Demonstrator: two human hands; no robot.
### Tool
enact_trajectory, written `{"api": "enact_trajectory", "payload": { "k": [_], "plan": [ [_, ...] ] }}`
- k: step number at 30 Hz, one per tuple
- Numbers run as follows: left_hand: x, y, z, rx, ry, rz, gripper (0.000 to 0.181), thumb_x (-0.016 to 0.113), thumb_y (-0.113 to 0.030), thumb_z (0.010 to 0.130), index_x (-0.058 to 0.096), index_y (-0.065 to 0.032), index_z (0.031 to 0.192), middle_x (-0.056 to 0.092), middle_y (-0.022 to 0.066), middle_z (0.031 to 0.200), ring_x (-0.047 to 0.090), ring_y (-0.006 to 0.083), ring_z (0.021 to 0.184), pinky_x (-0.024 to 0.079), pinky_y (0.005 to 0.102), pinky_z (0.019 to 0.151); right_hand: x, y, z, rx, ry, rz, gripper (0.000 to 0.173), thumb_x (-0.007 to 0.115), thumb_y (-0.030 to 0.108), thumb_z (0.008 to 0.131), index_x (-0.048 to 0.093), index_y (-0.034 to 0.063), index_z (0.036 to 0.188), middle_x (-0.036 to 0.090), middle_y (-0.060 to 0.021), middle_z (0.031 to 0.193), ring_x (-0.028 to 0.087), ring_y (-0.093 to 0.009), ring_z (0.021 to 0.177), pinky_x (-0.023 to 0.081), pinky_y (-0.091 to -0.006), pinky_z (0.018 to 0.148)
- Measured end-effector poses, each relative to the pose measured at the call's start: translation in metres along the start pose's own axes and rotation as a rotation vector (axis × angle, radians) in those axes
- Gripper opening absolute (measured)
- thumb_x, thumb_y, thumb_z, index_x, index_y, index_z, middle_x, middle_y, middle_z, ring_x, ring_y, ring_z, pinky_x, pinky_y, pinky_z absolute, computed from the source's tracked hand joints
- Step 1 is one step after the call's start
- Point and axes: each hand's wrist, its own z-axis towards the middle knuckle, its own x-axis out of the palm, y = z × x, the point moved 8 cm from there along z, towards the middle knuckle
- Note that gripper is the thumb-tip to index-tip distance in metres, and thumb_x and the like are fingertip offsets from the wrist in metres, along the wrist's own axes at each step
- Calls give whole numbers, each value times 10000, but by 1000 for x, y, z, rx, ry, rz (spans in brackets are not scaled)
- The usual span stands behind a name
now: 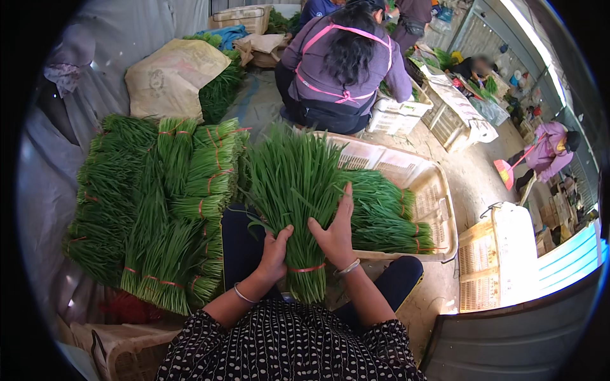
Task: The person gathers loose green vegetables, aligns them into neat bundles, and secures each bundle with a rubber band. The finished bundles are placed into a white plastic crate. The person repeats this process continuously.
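A thick bundle of green garlic chives (302,205) stands upright in front of me, a red tie around its stems near the cut ends. On its left side my left hand (276,252) presses with curled fingers. My right hand (336,228) lies against the other side, its thumb on the leaves and its fingers extended. Beside it, tied bundles of chives (381,209) lie in a white plastic crate (445,205). A large stack of tied bundles (157,205) is piled to my left.
A person in a purple top (348,71) sits just ahead, beside white crates (400,112). A sack (174,78) covers more greens. Upright crates (486,262) stand at right; another crate (128,350) is at lower left. Farther right, a person (550,147) holds a red broom.
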Motion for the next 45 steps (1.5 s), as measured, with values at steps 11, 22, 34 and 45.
{"api": "enact_trajectory", "payload": {
  "k": [11, 22, 34, 45],
  "plan": [
    [2, 8, 1, -14, 31, 11, 360, 537, -116, 901, 447, -34, 1240, 571, 62, 1129, 571, 171, 1003, 486, 317, 849, -8, -5, 43, -139, 76, -449, 409, 642, 113, 705, 521, 38, 1088, 451, -214, 1237, 418, -408, 1161, 344, -471, 959],
    [-5, 9, -1, -36, 10, 34, 362, 549, -136, 892, 450, -20, 1220, 571, 67, 1107, 578, 186, 971, 488, 331, 832, -13, -42, 73, -106, 25, -472, 137, 646, 82, 738, 548, 39, 824, 580, -144, 1018, 536, -345, 959, 413, -433, 832],
    [18, 2, 2, -393, 126, -109, 342, 483, -289, 936, 530, -55, 1181, 631, 98, 1043, 639, 235, 926, 546, 410, 808, -12, 23, -34, -635, 565, -682, 666, 634, 125, 716, 416, 158, 1345, 325, -81, 1441, 272, -284, 1354, 210, -512, 1092],
    [22, -73, 7, -175, 272, 513, 318, 489, -305, 944, 593, -33, 1070, 658, 78, 950, 637, 180, 821, 554, 310, 708, -18, 21, 22, -139, 478, 76, 654, 777, 251, 670, 501, 19, 1215, 561, -136, 1185, 514, -250, 1149, 367, -374, 1003]
  ]
}}
